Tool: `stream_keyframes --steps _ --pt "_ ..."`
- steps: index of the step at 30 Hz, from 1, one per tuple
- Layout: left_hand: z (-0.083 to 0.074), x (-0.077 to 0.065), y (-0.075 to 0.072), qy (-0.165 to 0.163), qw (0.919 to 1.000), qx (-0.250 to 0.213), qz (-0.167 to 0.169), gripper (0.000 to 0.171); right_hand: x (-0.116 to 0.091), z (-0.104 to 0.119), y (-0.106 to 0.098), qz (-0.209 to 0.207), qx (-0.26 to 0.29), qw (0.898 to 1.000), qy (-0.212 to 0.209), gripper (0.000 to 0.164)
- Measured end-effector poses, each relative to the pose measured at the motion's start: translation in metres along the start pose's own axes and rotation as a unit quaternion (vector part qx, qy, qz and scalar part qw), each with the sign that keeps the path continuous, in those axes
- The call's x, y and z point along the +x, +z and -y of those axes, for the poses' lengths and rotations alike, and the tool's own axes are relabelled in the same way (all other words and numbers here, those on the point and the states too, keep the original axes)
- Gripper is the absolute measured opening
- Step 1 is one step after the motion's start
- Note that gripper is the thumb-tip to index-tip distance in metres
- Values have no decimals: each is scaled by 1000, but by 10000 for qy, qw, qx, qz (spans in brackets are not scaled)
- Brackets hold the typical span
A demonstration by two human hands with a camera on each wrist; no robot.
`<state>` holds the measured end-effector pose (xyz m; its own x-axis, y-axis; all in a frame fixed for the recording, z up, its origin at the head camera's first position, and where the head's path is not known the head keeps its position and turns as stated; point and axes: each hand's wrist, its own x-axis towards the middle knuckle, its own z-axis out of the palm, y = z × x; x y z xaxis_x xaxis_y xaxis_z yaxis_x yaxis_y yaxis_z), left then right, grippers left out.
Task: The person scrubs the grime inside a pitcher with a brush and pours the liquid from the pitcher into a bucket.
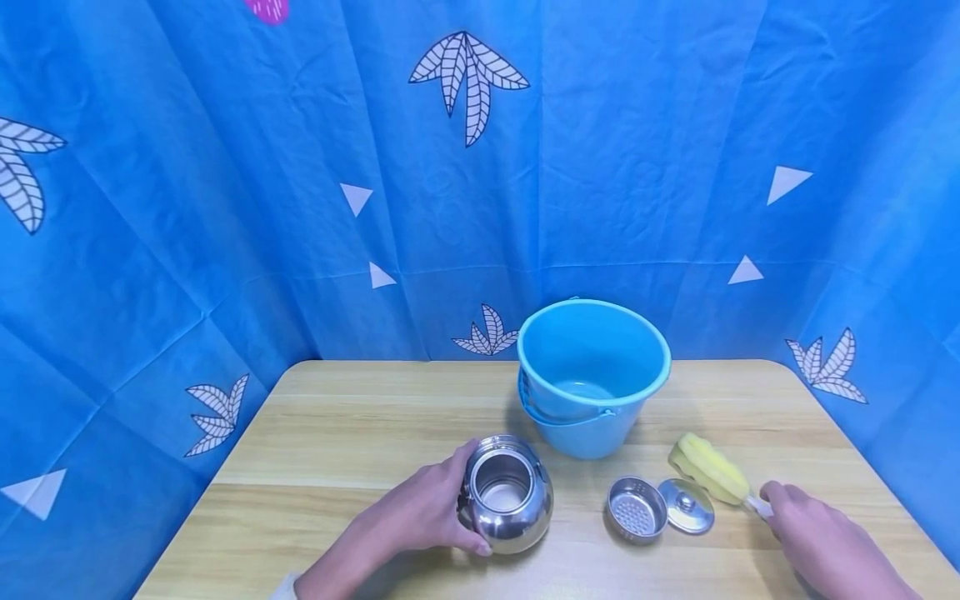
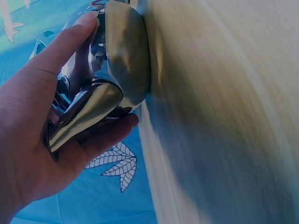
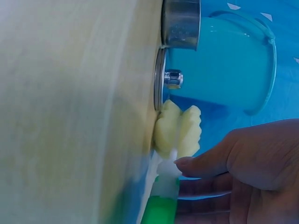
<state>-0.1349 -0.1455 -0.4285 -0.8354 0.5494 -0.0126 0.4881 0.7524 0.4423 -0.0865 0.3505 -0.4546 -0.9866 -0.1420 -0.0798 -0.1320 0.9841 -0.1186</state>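
Left hand [image 1: 435, 510] curls its grip round the side of the steel teapot [image 1: 519, 530], which rests open-mouthed on the counter [image 1: 337, 429]; a steady hold there seems advisable. Strainer basket [image 1: 636, 510] and knobbed lid [image 1: 694, 517] lie farther right. Just beyond the lid, the yellow sponge brush [image 1: 712, 472]: right hand [image 1: 825, 533] pinches its handle. Suggest raising the brush clear before any sideways move, sparing both loose parts.

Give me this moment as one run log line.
left hand: holds open metal teapot | right hand: grips sponge brush | strainer, lid: on table, side by side | bucket: upright behind strainer
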Motion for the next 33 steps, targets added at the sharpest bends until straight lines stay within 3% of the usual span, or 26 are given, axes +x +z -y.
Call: stream_keyframes --steps 8,17,25,33 --pt "-1 1 -1 3 10000 -34 25 137 0 12 -14 -477 -242 9985 -110 33" --pt "0 1 -2 53 10000 2 17 137 5 32 -25 -1060 -156 9935 -374 35" --pt "0 1 -1 -30 10000 -47 67 138 15 53 -29 -1095 250 9934 -238 33" --pt "0 0 -1 32 10000 -63 31 137 22 75 -34 -1161 588 9906 -414 34"
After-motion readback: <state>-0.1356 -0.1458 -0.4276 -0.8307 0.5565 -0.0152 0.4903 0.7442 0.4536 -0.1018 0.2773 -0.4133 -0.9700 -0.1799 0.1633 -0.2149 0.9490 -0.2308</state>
